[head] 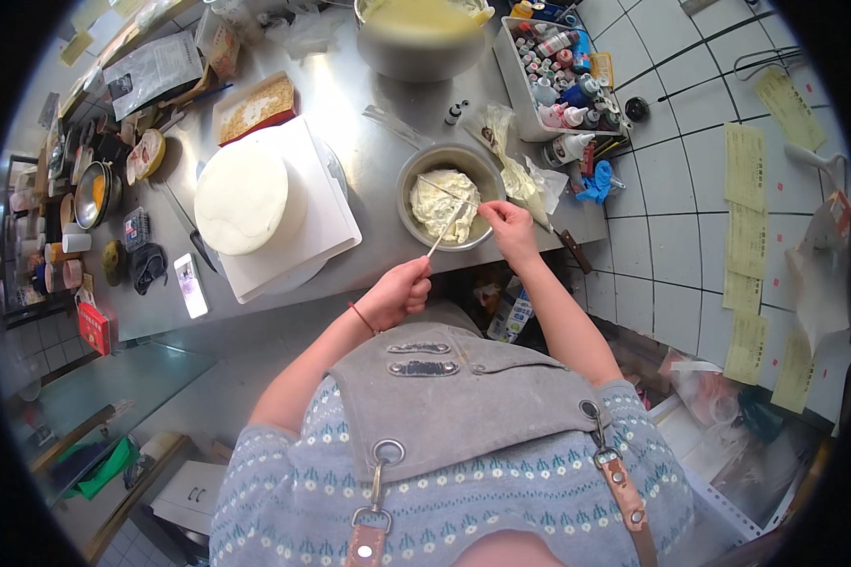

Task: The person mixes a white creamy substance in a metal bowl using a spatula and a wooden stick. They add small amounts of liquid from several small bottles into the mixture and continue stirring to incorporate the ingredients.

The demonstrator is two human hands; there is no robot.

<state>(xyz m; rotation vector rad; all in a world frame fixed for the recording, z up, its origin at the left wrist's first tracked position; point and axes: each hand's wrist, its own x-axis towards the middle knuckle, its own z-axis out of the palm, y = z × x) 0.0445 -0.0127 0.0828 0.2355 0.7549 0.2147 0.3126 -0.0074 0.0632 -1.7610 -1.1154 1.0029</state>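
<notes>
My left hand point(398, 292) grips the near end of a thin light stick point(442, 235), whose far part reaches over the steel bowl point(405, 221). Between the fingertips of my right hand point(512, 230) is the end of a second thin stick point(440, 187), lying across the cream. The two sticks look like chopsticks and come close together above the bowl. Thick off-white cream point(429, 209) is heaped in the bowl, close to the table's front edge. Left of it, a round cake with smooth white coating point(241, 195) rests on a white square board point(319, 227).
A large steel mixing bowl point(422, 60) stands at the back. A bin of colouring bottles point(510, 78), piping bags point(521, 177) and a knife handle point(574, 251) are at the right. Leftward are a crumb-filled box point(259, 110), a long knife point(202, 244) and a phone point(191, 285).
</notes>
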